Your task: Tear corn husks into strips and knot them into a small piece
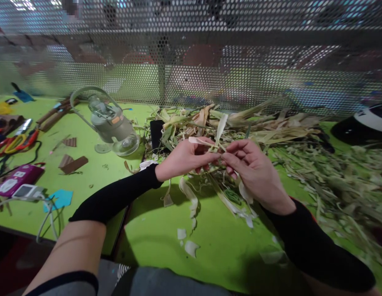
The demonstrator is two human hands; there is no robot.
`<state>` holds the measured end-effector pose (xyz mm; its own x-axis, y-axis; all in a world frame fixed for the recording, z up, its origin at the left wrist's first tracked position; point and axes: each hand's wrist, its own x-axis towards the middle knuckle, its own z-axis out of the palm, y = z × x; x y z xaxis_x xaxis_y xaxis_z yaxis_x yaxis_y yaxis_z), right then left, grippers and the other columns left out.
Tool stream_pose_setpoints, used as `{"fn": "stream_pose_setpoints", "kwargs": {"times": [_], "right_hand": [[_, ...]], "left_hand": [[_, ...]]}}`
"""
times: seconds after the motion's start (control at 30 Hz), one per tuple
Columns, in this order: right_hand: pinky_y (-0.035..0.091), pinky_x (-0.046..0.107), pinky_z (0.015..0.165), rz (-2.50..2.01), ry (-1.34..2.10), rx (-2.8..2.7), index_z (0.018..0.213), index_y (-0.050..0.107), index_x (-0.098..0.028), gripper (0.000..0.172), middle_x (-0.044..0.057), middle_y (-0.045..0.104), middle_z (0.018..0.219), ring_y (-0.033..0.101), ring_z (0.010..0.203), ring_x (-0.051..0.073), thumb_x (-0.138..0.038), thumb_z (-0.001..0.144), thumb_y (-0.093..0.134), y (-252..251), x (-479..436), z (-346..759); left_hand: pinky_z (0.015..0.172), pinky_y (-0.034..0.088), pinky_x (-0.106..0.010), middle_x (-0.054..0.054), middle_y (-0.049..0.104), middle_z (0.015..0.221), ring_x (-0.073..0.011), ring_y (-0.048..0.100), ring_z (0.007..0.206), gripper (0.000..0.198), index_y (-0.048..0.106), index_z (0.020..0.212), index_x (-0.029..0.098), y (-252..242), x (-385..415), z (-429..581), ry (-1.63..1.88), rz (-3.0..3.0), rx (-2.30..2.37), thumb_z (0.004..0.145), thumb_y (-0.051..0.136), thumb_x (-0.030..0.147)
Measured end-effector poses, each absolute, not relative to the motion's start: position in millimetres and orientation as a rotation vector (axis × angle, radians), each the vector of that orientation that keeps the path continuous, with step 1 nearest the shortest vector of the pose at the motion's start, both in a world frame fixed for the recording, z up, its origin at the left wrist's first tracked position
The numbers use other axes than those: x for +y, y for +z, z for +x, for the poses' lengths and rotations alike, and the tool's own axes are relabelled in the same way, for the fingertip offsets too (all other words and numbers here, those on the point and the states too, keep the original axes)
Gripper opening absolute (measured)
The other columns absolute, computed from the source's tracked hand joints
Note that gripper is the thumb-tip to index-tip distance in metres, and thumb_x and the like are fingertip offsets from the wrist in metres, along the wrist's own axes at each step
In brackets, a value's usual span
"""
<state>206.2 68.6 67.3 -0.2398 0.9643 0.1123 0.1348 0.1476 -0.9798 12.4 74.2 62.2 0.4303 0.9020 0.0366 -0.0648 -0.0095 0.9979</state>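
Observation:
My left hand (186, 158) and my right hand (254, 170) meet above the green table (222, 242), both in black sleeves. Their fingertips pinch pale dried leaf strips (220, 127) between them; one strip sticks up above the fingers and others hang down below the hands. Behind the hands lies a heap of dried husks and leaves (240, 121). Cut scraps of leaf (189, 246) lie on the table below the hands.
A clear plastic bottle (112, 125) lies on its side at the left. Scissors with red handles (15, 142), a pink device (16, 179), brown card pieces (72, 164) and a blue paper shape (61, 199) lie further left. Perforated metal screen (191, 53) behind. Shredded leaves (333, 176) cover the right.

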Motion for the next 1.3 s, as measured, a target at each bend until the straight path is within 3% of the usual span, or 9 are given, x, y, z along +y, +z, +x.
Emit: {"fn": "stream_pose_setpoints", "kwargs": {"times": [0.1,0.33,0.5,0.7,0.9,1.0,1.17,1.3], "right_hand": [[0.045,0.025,0.042,-1.097,1.189,-1.581,0.091,0.058,-0.026,0.041,-0.004,0.064,0.068,0.053,0.05,0.011,-0.053,0.08,0.087,70,68,208],[0.045,0.023,0.044,-1.117,1.238,-1.647,0.089,0.056,-0.024,0.045,-0.002,0.066,0.07,0.056,0.053,0.011,-0.057,0.081,0.085,78,62,212],[0.042,0.024,0.044,-1.15,1.183,-1.805,0.09,0.06,-0.024,0.035,-0.004,0.062,0.065,0.053,0.052,0.011,-0.051,0.086,0.083,89,63,228],[0.045,0.03,0.05,-1.21,0.942,-1.832,0.107,0.076,-0.026,0.035,0.003,0.071,0.08,0.059,0.063,0.017,-0.057,0.093,0.072,88,64,225],[0.041,0.032,0.051,-1.157,0.79,-1.827,0.082,0.076,-0.024,0.038,0.004,0.066,0.076,0.056,0.062,0.017,-0.061,0.091,0.073,77,62,218],[0.047,0.034,0.058,-1.173,0.719,-1.818,0.081,0.075,-0.026,0.037,0.004,0.068,0.078,0.061,0.07,0.02,-0.06,0.093,0.072,79,62,220],[0.055,0.04,0.073,-1.171,0.665,-1.961,0.098,0.08,-0.029,0.029,0.007,0.076,0.099,0.068,0.084,0.025,-0.057,0.09,0.076,80,67,219],[0.055,0.045,0.089,-1.03,0.595,-2.033,0.084,0.078,-0.03,0.017,0.005,0.074,0.091,0.069,0.094,0.027,-0.045,0.091,0.076,73,70,214]], "left_hand": [[0.046,0.041,-0.019,0.001,0.071,0.073,-0.0046,0.056,0.05,0.044,0.061,0.089,0.014,65,75,13,0.868,1.347,0.758,0.082,0.085,0.051],[0.046,0.041,-0.017,0.001,0.073,0.079,-0.0039,0.059,0.052,0.038,0.064,0.1,0.014,66,74,12,0.827,1.282,0.708,0.087,0.082,0.045],[0.052,0.047,-0.018,-0.002,0.076,0.086,-0.0063,0.066,0.062,0.026,0.063,0.107,0.013,71,71,6,0.863,1.249,0.675,0.094,0.074,0.033],[0.052,0.047,-0.019,-0.002,0.074,0.084,-0.0059,0.063,0.059,0.048,0.066,0.1,0.013,69,68,13,0.728,1.327,0.659,0.085,0.08,0.057],[0.053,0.047,-0.021,0.0,0.067,0.072,-0.0069,0.06,0.057,0.051,0.063,0.085,0.014,59,65,18,0.777,1.361,0.62,0.089,0.072,0.065],[0.055,0.049,-0.021,-0.001,0.069,0.072,-0.0068,0.061,0.057,0.049,0.064,0.084,0.015,58,66,17,0.776,1.368,0.638,0.089,0.073,0.062],[0.057,0.051,-0.022,0.0,0.07,0.073,-0.0084,0.063,0.059,0.042,0.067,0.087,0.014,53,65,19,0.683,1.405,0.66,0.09,0.075,0.055],[0.062,0.052,-0.022,0.0,0.069,0.072,-0.0075,0.061,0.06,0.031,0.068,0.084,0.013,47,63,23,0.659,1.487,0.703,0.096,0.072,0.042]]}}
